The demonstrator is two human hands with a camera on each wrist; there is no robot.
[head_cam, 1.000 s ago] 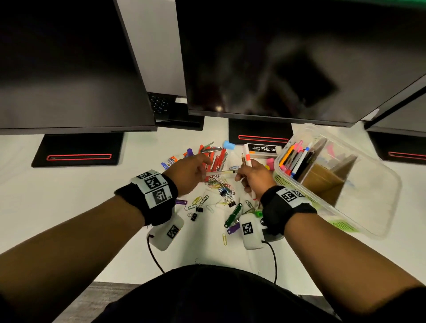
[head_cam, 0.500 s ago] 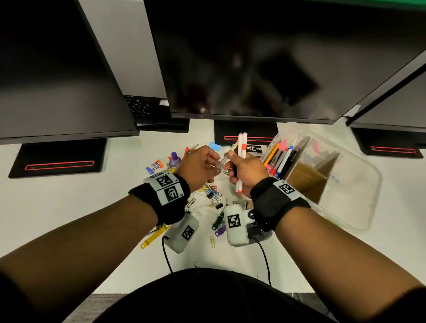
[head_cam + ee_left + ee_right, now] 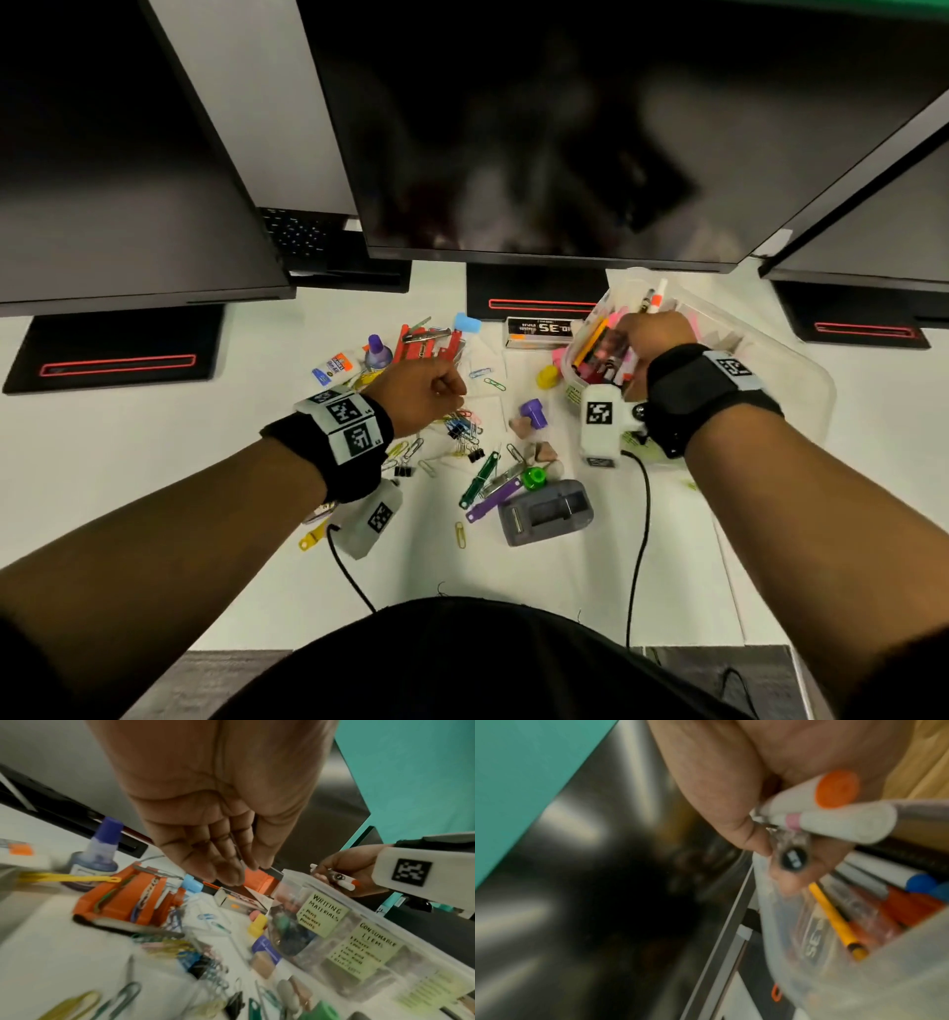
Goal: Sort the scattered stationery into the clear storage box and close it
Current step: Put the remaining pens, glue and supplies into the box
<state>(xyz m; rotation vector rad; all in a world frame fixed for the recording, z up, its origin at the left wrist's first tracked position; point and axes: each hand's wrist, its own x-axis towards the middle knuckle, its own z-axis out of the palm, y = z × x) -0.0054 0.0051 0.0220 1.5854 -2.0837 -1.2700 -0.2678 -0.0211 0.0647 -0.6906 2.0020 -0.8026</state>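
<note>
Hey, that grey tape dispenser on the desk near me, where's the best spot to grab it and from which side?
Likely best from above, across the grey tape dispenser at its two long side walls. It lies flat on the white desk with an open well in the top, so the outer walls give firmer purchase than the hollow middle. A purple clip and a green piece sit against its far-left corner; approach from the near side.

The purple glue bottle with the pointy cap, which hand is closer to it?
Left. The left hand hovers just beside the purple glue bottle, over the scattered clips. The right hand is far across the table at the clear storage box, gripping markers.
</note>
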